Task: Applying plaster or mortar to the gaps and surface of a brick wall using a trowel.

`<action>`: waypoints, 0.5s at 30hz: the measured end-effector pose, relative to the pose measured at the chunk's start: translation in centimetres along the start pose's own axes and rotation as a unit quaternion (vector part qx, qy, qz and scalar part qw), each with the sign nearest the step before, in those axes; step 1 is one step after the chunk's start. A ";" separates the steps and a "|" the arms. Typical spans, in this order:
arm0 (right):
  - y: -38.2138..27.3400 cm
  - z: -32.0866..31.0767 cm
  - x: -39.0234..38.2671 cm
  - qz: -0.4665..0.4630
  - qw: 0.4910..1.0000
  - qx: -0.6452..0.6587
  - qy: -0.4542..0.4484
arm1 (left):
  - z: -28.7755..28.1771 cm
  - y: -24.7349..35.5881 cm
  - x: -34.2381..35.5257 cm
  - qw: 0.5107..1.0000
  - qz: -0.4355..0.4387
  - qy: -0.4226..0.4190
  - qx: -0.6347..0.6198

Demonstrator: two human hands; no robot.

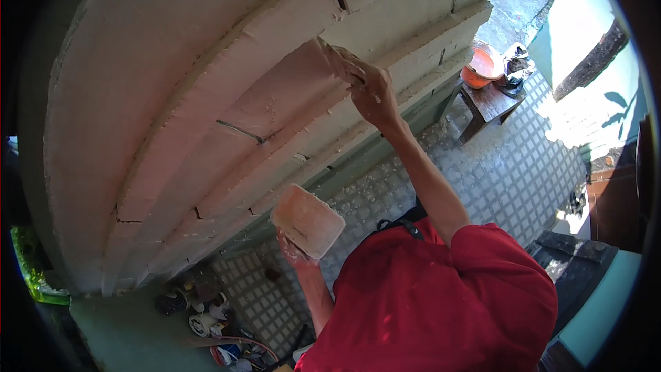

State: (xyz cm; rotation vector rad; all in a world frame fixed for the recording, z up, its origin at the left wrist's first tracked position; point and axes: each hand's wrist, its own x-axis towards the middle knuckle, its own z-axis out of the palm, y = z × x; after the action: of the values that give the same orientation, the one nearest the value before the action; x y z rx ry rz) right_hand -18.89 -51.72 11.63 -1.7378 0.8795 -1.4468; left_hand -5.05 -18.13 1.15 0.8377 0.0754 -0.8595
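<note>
My right hand (372, 93) is raised against a stepped plaster moulding (227, 96) on the wall, gripping a small flat plastering blade (329, 55) whose edge lies on one of the curved bands. My left hand (295, 251) is lower, by my chest, holding up a flat rectangular board (308, 220) smeared with pale plaster. The moulding is whitish, with several cracks and joints running across its bands. My red sleeve and shirt fill the lower right.
Below lies a chequered tile floor (523, 172) strewn with plaster crumbs along the wall foot. An orange basin (482, 65) and a dark bag (516, 69) sit on a small wooden stool (489, 103). Tins and cords (206, 317) are piled at the lower left.
</note>
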 end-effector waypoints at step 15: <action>-2.6 1.3 0.1 -0.120 0.986 -0.116 0.016 | 0.2 0.3 -0.3 1.000 0.001 -0.026 -0.011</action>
State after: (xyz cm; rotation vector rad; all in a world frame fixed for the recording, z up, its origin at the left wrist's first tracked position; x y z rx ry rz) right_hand -17.43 -50.30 13.71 -2.0570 0.9103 -1.5807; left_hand -5.10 -17.98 1.55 0.7942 0.0390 -0.8774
